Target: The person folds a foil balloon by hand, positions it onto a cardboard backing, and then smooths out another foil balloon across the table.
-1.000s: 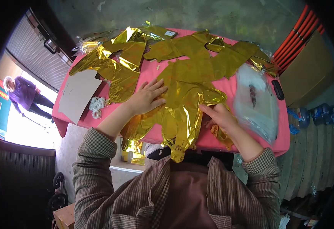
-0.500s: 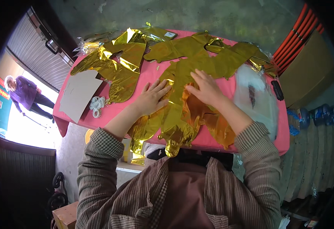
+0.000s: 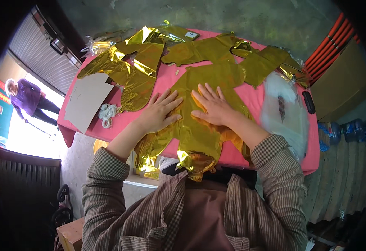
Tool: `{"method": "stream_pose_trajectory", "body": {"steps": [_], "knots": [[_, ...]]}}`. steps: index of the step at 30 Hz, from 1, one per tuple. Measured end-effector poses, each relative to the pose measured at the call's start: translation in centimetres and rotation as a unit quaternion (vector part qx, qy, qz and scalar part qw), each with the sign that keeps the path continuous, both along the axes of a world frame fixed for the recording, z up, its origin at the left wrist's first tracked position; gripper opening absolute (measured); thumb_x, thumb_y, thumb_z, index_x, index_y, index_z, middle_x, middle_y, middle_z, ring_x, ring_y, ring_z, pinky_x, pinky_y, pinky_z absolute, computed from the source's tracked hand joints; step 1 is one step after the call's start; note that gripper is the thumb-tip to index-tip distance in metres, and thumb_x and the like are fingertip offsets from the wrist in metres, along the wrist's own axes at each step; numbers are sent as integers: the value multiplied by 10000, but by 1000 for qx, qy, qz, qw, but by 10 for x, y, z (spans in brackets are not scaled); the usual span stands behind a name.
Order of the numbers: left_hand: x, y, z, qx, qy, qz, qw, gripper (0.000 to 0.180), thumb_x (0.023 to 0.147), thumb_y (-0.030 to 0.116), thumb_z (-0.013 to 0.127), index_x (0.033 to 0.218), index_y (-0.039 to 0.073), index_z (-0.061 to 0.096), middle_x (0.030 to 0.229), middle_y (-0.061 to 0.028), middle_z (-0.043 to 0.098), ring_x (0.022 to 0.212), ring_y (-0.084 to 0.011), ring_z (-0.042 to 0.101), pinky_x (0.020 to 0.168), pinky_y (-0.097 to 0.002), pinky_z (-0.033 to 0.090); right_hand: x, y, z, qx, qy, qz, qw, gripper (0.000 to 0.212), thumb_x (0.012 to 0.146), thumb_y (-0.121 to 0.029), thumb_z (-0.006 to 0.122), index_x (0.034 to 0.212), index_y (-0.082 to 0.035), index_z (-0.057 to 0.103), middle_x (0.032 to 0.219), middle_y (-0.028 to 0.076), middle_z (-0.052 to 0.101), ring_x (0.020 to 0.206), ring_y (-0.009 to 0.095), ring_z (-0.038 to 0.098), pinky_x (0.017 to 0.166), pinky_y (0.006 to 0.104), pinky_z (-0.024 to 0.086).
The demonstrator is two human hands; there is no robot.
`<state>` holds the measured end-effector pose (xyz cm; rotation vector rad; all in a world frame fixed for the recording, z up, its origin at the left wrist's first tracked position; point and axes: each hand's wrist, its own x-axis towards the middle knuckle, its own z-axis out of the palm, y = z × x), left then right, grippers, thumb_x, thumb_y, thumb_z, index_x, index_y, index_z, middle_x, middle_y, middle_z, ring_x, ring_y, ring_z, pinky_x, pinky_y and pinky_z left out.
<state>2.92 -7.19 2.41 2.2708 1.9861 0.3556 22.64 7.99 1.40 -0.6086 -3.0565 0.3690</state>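
A deflated gold foil balloon [image 3: 199,140] lies spread on the pink-covered table, its near end hanging over the front edge at my body. My left hand [image 3: 160,112] rests flat on its left part, fingers stretched out. Opposite, my right hand [image 3: 214,109] lies palm down on the foil with fingers spread. Neither hand grips anything. More flat gold foil balloons surround this one: one to the left [image 3: 139,81], one beyond it [image 3: 199,51], and another to the far right [image 3: 261,63].
At the table's left lie white card sheets [image 3: 88,100] and rolls of white ribbon [image 3: 106,113]. Clear plastic bags [image 3: 284,125] and a black object [image 3: 308,102] are at the right. A person [image 3: 29,98] with a stick stands by the doorway. Blue water bottles [image 3: 354,130] stand right of the table.
My right hand has come closer to me and flattened out. The foil's right part, crumpled and orange-looking before, is now spread smoother, and its near end hangs lower.
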Motion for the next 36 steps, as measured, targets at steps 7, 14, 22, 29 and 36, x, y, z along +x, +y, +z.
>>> {"method": "stream_pose_trajectory", "body": {"steps": [7,14,22,29,36], "knots": [[-9,1,-2,0,-14,-13,1000,587,881,459,493,1362,142,382,1432,-140,309,1359,-317,201,1091,-484,167,-4,5,0,11,-5,-2,1000,769,848,-613,411,1442,-173,197,1503,137,112,1395,286,59,1106,497,25],[-7,0,-1,2,-11,-4,1000,588,880,458,494,1363,143,379,1433,-142,307,1358,-306,209,1092,-481,171,-9,-13,1,4,-1,2,1000,774,850,-600,419,1443,-161,186,1501,149,105,1396,284,55,1104,502,13],[-6,-4,0,-2,-13,-11,1000,593,876,448,507,1366,142,376,1432,-150,304,1359,-311,203,1092,-482,167,-14,-32,5,-18,-16,-9,1000,785,846,-588,435,1439,-136,189,1498,159,104,1394,287,62,1100,517,26],[-8,-7,3,-2,-9,-19,1000,601,868,443,524,1362,131,381,1431,-160,302,1359,-318,201,1090,-476,171,-16,-32,2,3,-8,-14,1000,785,852,-582,427,1442,-131,173,1501,150,97,1395,284,57,1102,511,25],[-12,-2,18,-40,-12,-28,999,603,855,431,549,1348,118,399,1420,-171,316,1349,-325,225,1086,-464,194,-14,-35,3,1,-14,-15,1000,786,857,-585,410,1445,-129,159,1503,147,86,1396,281,40,1104,506,12]]}}
